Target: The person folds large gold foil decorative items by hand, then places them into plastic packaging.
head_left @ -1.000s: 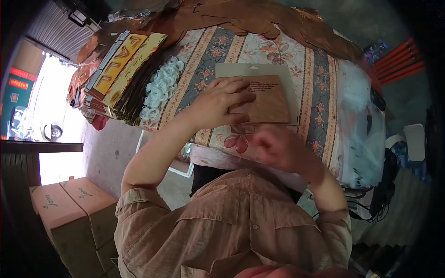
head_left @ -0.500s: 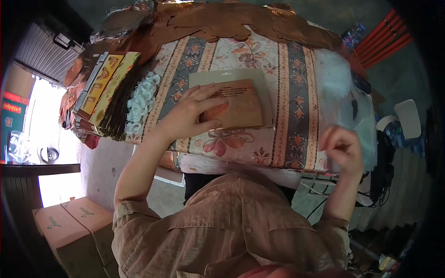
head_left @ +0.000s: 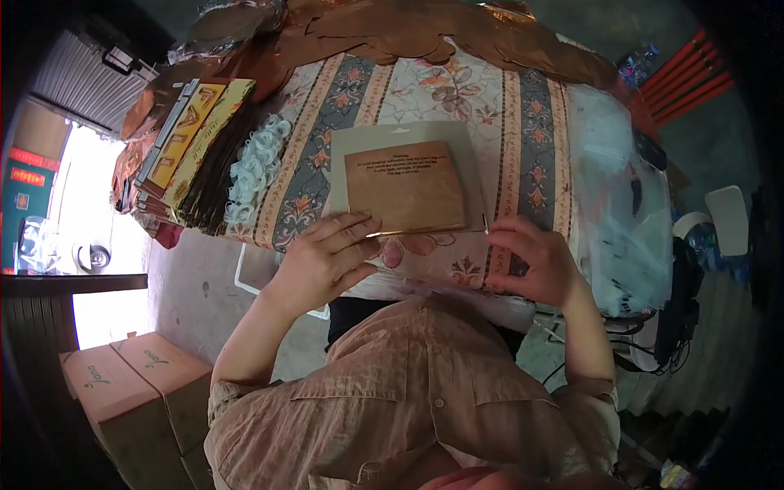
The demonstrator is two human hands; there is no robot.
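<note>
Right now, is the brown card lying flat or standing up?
Flat: brown card lies text-up on the grey sheet, left hand and right hand at its near edge.

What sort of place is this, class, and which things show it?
Probably a small packing workshop: a stack of FALL packets, copper foil shapes heaped behind, and cardboard cartons on the floor.

Hard daylight blows out the doorway (head_left: 106, 212) at left; the counter (head_left: 523, 122) is evenly bright, shadows soft. The near edge of the card (head_left: 406, 186) glints. Fisheye warps and blackens the rim.
</note>
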